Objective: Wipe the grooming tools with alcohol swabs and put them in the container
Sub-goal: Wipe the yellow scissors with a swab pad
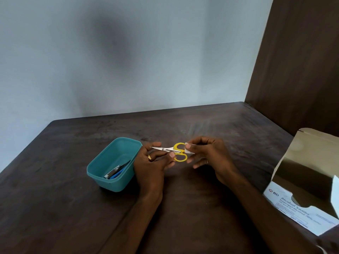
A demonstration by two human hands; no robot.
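Leftmost, a teal container (pixel 111 167) sat on the dark table (pixel 55 208) with a nail clipper (pixel 114 171) inside; just beside it the left hand (pixel 154 162) pinched small yellow-handled scissors (pixel 172 150) by the blades above the table, while the right hand (pixel 207 154) pressed a white swab (pixel 189 148) against a handle loop; an opened swab box (pixel 302 189) stood far right

A dark brown wooden counter (pixel 73 208) meets a pale grey-blue wall (pixel 91 52) at its far edge; a dark wooden panel (pixel 297 61) rises along its right edge.
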